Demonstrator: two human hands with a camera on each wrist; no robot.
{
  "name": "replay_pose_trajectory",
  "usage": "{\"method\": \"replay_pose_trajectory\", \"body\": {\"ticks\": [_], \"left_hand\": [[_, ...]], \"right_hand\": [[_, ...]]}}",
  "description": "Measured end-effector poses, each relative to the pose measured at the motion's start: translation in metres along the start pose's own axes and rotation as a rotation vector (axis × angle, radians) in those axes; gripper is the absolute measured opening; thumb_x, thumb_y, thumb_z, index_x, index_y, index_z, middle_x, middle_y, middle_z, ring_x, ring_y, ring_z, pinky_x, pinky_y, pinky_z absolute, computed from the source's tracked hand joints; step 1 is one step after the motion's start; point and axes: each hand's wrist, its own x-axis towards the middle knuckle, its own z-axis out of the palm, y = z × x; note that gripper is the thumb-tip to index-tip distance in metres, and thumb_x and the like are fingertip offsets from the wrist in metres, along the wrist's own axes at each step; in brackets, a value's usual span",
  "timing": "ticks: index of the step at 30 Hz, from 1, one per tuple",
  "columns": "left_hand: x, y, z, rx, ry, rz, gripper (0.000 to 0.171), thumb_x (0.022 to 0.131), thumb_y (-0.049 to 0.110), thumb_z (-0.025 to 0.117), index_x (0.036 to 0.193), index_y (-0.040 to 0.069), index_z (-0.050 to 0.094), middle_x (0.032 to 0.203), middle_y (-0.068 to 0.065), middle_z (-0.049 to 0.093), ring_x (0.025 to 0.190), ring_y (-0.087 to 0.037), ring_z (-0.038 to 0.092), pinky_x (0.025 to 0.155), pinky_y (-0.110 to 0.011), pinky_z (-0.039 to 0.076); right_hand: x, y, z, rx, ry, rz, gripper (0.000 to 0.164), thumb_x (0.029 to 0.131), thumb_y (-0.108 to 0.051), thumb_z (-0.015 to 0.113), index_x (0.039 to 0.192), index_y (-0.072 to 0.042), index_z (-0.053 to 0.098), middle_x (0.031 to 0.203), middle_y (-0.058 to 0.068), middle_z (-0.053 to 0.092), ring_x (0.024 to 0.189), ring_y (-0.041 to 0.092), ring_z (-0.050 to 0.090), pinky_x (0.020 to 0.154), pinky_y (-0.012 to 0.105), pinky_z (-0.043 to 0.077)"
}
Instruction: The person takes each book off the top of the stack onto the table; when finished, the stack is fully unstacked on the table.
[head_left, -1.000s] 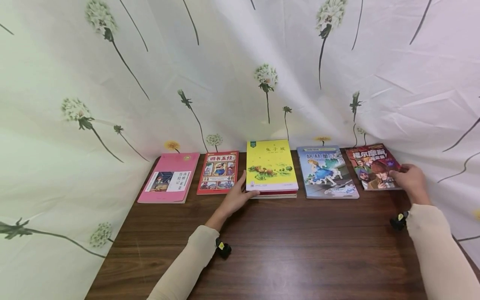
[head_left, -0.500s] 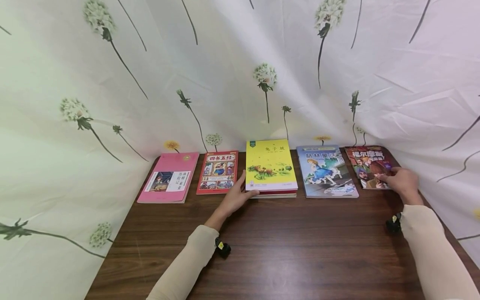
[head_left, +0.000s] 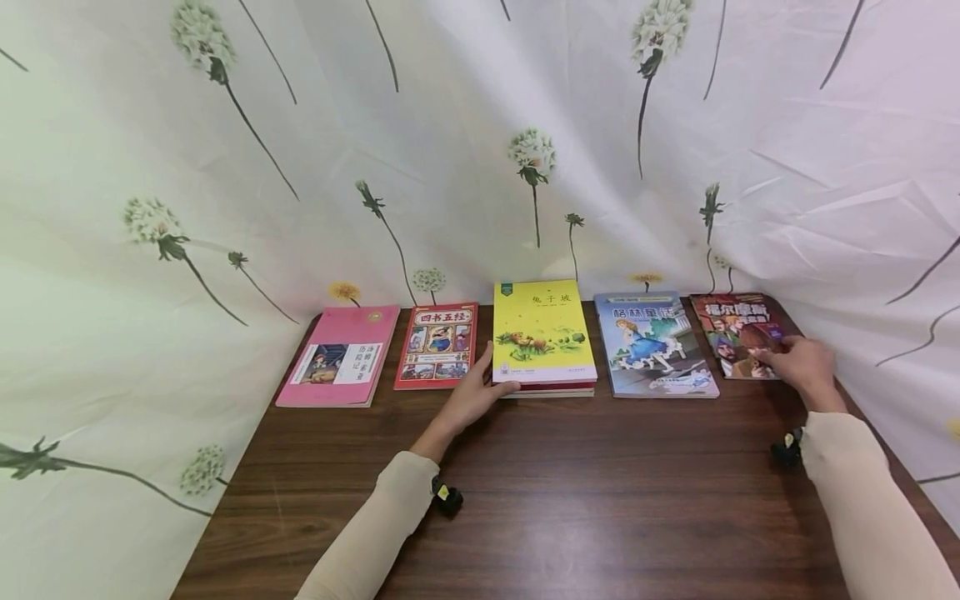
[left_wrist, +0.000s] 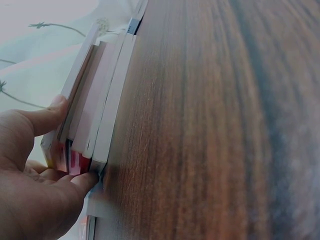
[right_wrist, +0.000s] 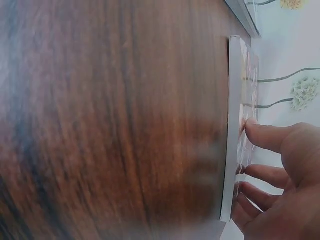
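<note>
Several books lie in a row along the table's back edge. In the middle is a book stack topped by a yellow book. My left hand holds its near left corner, thumb by the top book and fingers low along the side. At the far right my right hand holds a dark red illustrated book lying flat. Its thumb presses the cover while the fingers meet the right edge. A blue book lies between the stack and the red book.
Left of the stack lie a red book and, farther left, a pink book. The brown wooden table stretches toward me. A white cloth with dandelion prints hangs right behind the row.
My right hand has moved slightly left with the dark red book, whose right edge has shifted inward so that it lies straighter. My left hand has stayed at the stack.
</note>
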Motion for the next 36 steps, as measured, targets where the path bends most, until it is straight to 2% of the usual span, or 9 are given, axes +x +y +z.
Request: {"method": "replay_pose_trajectory", "body": {"ticks": [4,7,12,15,17,20,24,28,36], "left_hand": [[-0.001,0.001,0.0,-0.017,-0.003,0.0,0.097,0.102,0.034,0.074,0.173,0.017,0.009,0.181,-0.009,0.003,0.165,-0.031,0.02,0.126,-0.052,0.038],[-0.001,0.0,-0.001,-0.033,-0.003,-0.002,0.097,0.103,0.032,0.073,0.173,0.015,0.009,0.181,-0.009,0.002,0.165,-0.032,0.019,0.125,-0.053,0.039],[-0.001,-0.001,-0.001,-0.032,-0.003,-0.003,0.098,0.103,0.031,0.073,0.173,0.012,0.008,0.181,-0.01,0.002,0.165,-0.033,0.019,0.126,-0.054,0.038],[-0.001,-0.001,-0.001,-0.025,-0.003,0.0,0.098,0.103,0.032,0.073,0.173,0.013,0.009,0.181,-0.011,0.003,0.165,-0.033,0.018,0.127,-0.055,0.037],[-0.001,0.0,-0.001,-0.023,-0.002,0.002,0.097,0.103,0.032,0.073,0.173,0.013,0.009,0.181,-0.011,0.002,0.165,-0.033,0.017,0.127,-0.055,0.036],[0.0,0.0,-0.001,-0.029,-0.001,0.002,0.097,0.103,0.031,0.073,0.173,0.013,0.008,0.181,-0.01,0.002,0.165,-0.033,0.017,0.128,-0.054,0.035],[-0.001,0.0,-0.002,-0.032,-0.002,0.001,0.098,0.103,0.031,0.074,0.173,0.012,0.008,0.181,-0.01,0.003,0.166,-0.032,0.017,0.128,-0.054,0.033],[0.0,0.001,-0.002,-0.029,-0.002,0.0,0.099,0.102,0.031,0.074,0.173,0.011,0.008,0.181,-0.01,0.003,0.166,-0.031,0.017,0.129,-0.053,0.033],[-0.001,0.001,-0.002,-0.031,-0.016,0.0,0.098,0.103,0.032,0.074,0.173,0.012,0.008,0.181,-0.01,0.003,0.165,-0.032,0.017,0.128,-0.053,0.034]], "right_hand": [[-0.003,-0.004,0.0,0.018,0.05,0.001,0.061,0.1,-0.021,0.06,0.136,0.027,0.05,0.136,0.051,0.049,0.124,0.063,0.047,0.111,0.069,0.038],[-0.007,-0.012,0.001,0.071,0.086,-0.016,0.052,0.101,-0.017,0.058,0.13,0.025,0.054,0.131,0.049,0.054,0.117,0.06,0.053,0.102,0.068,0.045],[-0.018,-0.033,0.007,0.163,0.058,-0.05,0.048,0.105,-0.019,0.057,0.134,0.019,0.057,0.133,0.044,0.057,0.113,0.053,0.057,0.084,0.058,0.051],[-0.025,-0.047,0.014,0.187,0.05,-0.106,0.046,0.106,-0.021,0.057,0.135,0.015,0.059,0.13,0.042,0.062,0.109,0.051,0.062,0.077,0.047,0.05],[-0.029,-0.058,0.019,0.194,0.054,-0.152,0.045,0.106,-0.022,0.059,0.135,0.013,0.06,0.127,0.041,0.064,0.109,0.051,0.065,0.077,0.046,0.051],[-0.036,-0.076,0.026,0.235,0.026,-0.214,0.045,0.107,-0.022,0.061,0.137,0.012,0.061,0.131,0.04,0.064,0.114,0.053,0.065,0.086,0.053,0.054],[-0.048,-0.101,0.036,0.323,-0.047,-0.279,0.043,0.109,-0.02,0.061,0.139,0.01,0.06,0.137,0.036,0.063,0.126,0.053,0.062,0.1,0.062,0.053],[-0.059,-0.123,0.049,0.388,-0.129,-0.345,0.042,0.108,-0.016,0.061,0.142,0.009,0.058,0.14,0.034,0.063,0.13,0.052,0.062,0.107,0.063,0.052],[-0.078,-0.154,0.081,0.496,-0.354,-0.409,0.06,0.106,-0.01,0.065,0.156,0.011,0.04,0.159,0.036,0.044,0.146,0.055,0.046,0.119,0.063,0.043]]}}
